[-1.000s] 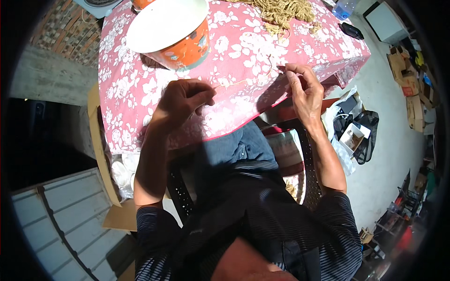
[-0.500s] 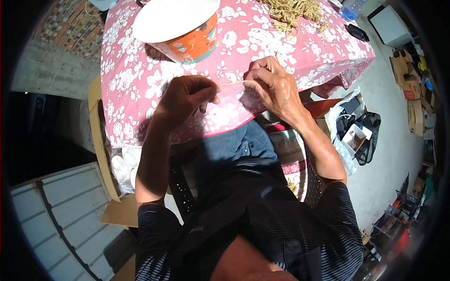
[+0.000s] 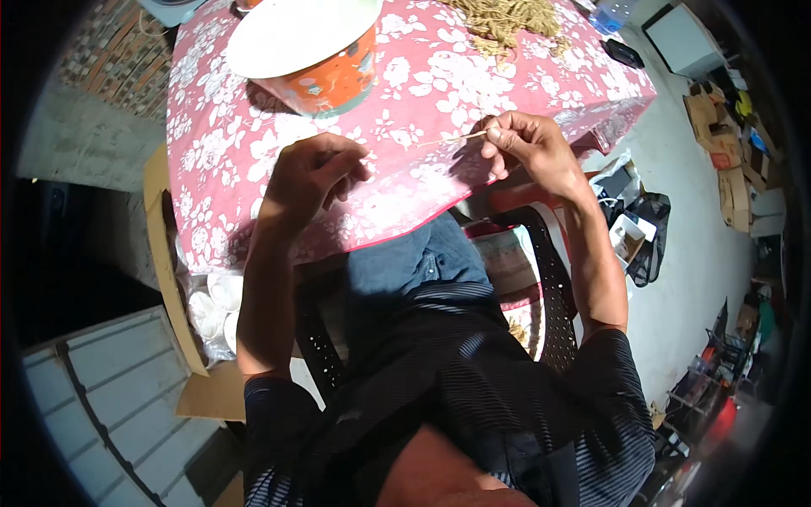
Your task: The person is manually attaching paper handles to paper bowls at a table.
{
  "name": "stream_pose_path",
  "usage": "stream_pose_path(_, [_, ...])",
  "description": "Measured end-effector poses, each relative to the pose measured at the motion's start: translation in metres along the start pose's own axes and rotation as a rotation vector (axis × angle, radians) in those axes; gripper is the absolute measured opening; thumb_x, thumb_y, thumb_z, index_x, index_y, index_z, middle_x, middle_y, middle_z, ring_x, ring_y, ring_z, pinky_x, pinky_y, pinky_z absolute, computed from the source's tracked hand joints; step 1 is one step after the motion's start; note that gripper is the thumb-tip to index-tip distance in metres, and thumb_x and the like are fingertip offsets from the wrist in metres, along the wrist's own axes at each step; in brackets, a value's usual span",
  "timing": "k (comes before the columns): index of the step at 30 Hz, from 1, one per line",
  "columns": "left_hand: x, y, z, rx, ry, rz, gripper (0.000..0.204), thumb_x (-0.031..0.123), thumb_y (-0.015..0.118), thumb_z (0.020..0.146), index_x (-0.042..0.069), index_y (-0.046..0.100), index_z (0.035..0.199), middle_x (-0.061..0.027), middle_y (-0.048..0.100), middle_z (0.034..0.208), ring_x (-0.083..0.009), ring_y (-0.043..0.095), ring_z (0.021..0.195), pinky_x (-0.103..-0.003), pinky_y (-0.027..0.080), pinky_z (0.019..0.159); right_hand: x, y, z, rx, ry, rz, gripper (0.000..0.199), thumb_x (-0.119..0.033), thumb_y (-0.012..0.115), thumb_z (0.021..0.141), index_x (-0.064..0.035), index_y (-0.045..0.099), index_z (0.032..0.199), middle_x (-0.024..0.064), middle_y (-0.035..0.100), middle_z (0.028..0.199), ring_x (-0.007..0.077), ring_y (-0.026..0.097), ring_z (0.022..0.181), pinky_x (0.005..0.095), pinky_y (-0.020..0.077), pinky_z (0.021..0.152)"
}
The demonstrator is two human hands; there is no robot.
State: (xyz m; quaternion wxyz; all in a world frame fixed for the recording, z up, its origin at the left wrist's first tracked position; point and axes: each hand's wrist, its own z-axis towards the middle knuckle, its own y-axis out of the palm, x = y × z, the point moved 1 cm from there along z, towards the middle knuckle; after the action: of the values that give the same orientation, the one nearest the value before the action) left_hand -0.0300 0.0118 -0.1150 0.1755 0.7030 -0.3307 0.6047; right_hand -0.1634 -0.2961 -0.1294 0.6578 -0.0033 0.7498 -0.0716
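My right hand [image 3: 530,148] pinches a thin tan cord [image 3: 452,139] between thumb and forefinger, above the near part of the table. The cord's loose end points left, toward my other hand, and stops short of it. My left hand [image 3: 317,173] hovers left of the cord, fingers curled and thumb close to the forefinger. It is in shadow, and whether something small sits in its fingertips cannot be made out. A heap of similar tan cords [image 3: 511,25] lies at the table's far side.
A pink flowered cloth [image 3: 279,198] covers the table. On it stand an orange patterned bucket [image 3: 334,83] under a white round top [image 3: 304,34], and a black phone-like object [image 3: 623,53]. Cardboard [image 3: 160,245] borders the left; a bag with a white box [image 3: 629,237] lies right.
The cord was stretched between both hands; now only my right hand holds it. That hand has moved right, and the cord's left end has come away from my left hand.
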Motion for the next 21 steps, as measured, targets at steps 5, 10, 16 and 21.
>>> stream_pose_path(5, [-0.001, 0.002, 0.002, 0.002, 0.015, 0.013, 0.018, 0.018, 0.067, 0.101, 0.002, 0.072, 0.100, -0.0044, 0.072, 0.079, -0.0057, 0.056, 0.057, -0.021, 0.040, 0.047, 0.007, -0.059, -0.019, 0.062, 0.204, 0.183, 0.029, -0.031, 0.061, 0.107, -0.0041, 0.068, 0.100, 0.0036, 0.073, 0.085, 0.0093, 0.068, 0.065, 0.0235, 0.0548, 0.055])
stream_pose_path(10, [-0.001, 0.002, 0.002, 0.017, 0.020, 0.040, 0.020, 0.018, 0.064, 0.103, 0.001, 0.072, 0.097, -0.0044, 0.072, 0.080, -0.0055, 0.055, 0.056, -0.021, 0.038, 0.047, 0.039, -0.119, -0.034, 0.265, 0.331, 0.275, 0.024, -0.018, 0.053, 0.108, 0.0001, 0.068, 0.104, 0.0069, 0.073, 0.095, 0.0109, 0.066, 0.071, 0.0222, 0.0495, 0.054])
stream_pose_path(16, [-0.009, 0.001, 0.003, 0.037, -0.011, -0.072, 0.015, 0.014, 0.064, 0.100, 0.002, 0.072, 0.097, -0.0025, 0.070, 0.078, -0.0043, 0.054, 0.057, -0.020, 0.038, 0.047, 0.096, -0.157, -0.050, 0.475, 0.245, -0.452, 0.034, -0.028, 0.074, 0.094, 0.0007, 0.069, 0.111, 0.0121, 0.076, 0.090, 0.0229, 0.074, 0.075, 0.0322, 0.0582, 0.065])
stream_pose_path(21, [-0.008, 0.004, -0.003, 0.061, -0.022, -0.062, 0.015, 0.015, 0.066, 0.100, 0.001, 0.071, 0.098, -0.0032, 0.071, 0.079, -0.0045, 0.053, 0.057, -0.021, 0.038, 0.047, 0.047, -0.136, -0.041, 0.884, 0.009, -1.117, 0.029, -0.020, 0.076, 0.090, -0.0051, 0.074, 0.115, 0.0189, 0.076, 0.104, 0.0354, 0.074, 0.096, 0.0409, 0.0561, 0.082])
